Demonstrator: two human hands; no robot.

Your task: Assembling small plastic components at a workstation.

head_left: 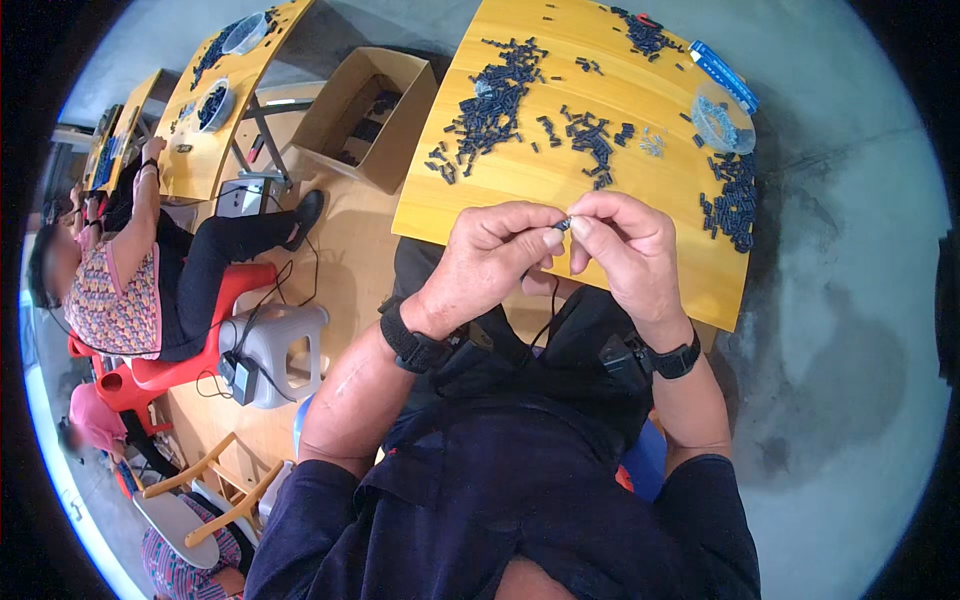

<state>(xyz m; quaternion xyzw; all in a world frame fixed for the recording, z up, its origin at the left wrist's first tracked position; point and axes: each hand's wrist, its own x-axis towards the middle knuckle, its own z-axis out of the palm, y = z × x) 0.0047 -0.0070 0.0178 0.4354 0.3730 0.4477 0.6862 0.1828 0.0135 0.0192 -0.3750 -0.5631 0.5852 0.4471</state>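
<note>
Above the near edge of the yellow wooden table (440, 215), my two hands meet fingertip to fingertip. My left hand (490, 248) is closed, pinching a small black plastic part (562, 225) between thumb and forefinger. From the other side my right hand (628, 245) is pinched at the end of that part; whatever its fingertips hold is too small to make out. Just beyond them lies a loose cluster of similar black parts (590, 140), with some small silvery pieces (652, 142) to its right.
Larger piles of black parts lie far left (495, 100) and at the right edge (732, 195). A clear tub (722, 122) of small pieces stands near a blue box (724, 76). Left of the table are a cardboard box (365, 115), a grey stool (280, 350) and a seated person (120, 270).
</note>
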